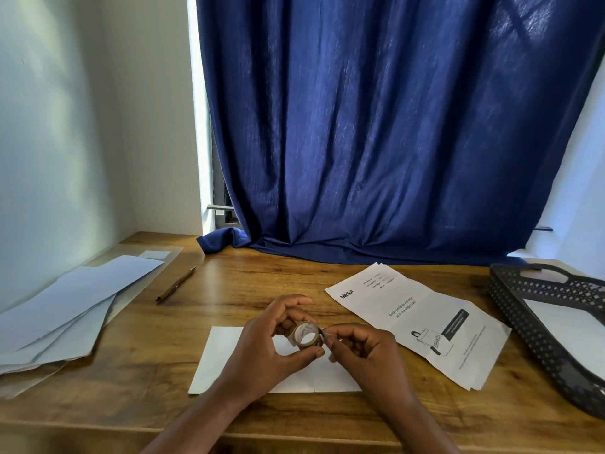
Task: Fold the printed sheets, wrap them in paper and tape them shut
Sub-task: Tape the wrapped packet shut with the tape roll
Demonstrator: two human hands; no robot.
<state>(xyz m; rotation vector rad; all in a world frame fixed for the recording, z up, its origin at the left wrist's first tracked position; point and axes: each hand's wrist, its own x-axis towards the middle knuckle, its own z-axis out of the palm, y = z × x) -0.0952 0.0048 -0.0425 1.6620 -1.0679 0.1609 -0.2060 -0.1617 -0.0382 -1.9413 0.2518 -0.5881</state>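
Head view is showing a tape roll (306, 334) being held above a white wrapped packet (219, 362) on the wooden table (147, 348). Left hand (268, 352) is gripping the roll between thumb and fingers; right hand (363, 352) is pinching its loose end. Printed sheets (422, 322) are lying just right, beside a dark basket (523, 309).

basket (537, 309) right of printed sheets (422, 322)

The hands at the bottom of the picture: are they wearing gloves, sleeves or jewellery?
No. The left hand and right hand are bare, with no gloves, rings or watch visible. Both forearms are uncovered as far as the frame's lower edge, so no sleeve shows.
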